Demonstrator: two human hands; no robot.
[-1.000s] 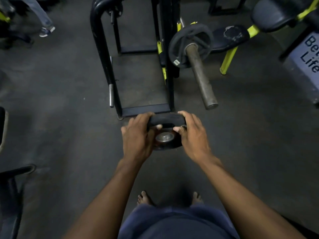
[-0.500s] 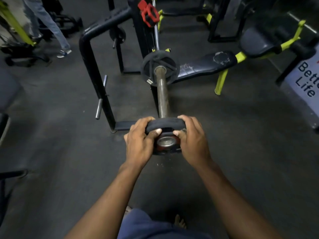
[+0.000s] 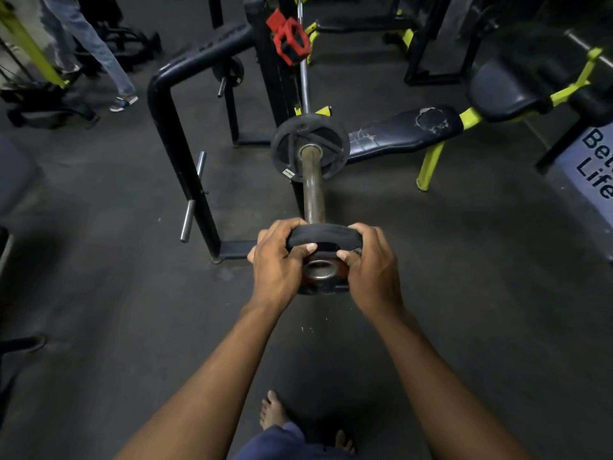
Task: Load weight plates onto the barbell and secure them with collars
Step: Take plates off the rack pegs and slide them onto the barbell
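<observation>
A small black weight plate [image 3: 323, 235] with a metal-ringed centre hole is held upright at the near end of the barbell sleeve [image 3: 312, 190]. My left hand [image 3: 277, 265] grips its left side and my right hand [image 3: 373, 265] grips its right side, thumbs on the near face. The sleeve's tip is hidden behind the plate, so I cannot tell whether it has entered the hole. A larger black plate [image 3: 310, 146] sits further up the sleeve against the rack. A red collar [image 3: 290, 39] rests up on the rack upright beside the thin bar shaft.
A black rack frame [image 3: 172, 134] with steel storage pegs stands to the left. A torn blue bench [image 3: 403, 131] with yellow legs lies to the right. A person's legs [image 3: 96, 51] are at the far left. My bare feet [image 3: 273, 410] stand on the dark rubber floor.
The view swung so the sleeve now points straight at me. Both hands carried the small plate up to the sleeve's end, where it now covers the tip.
</observation>
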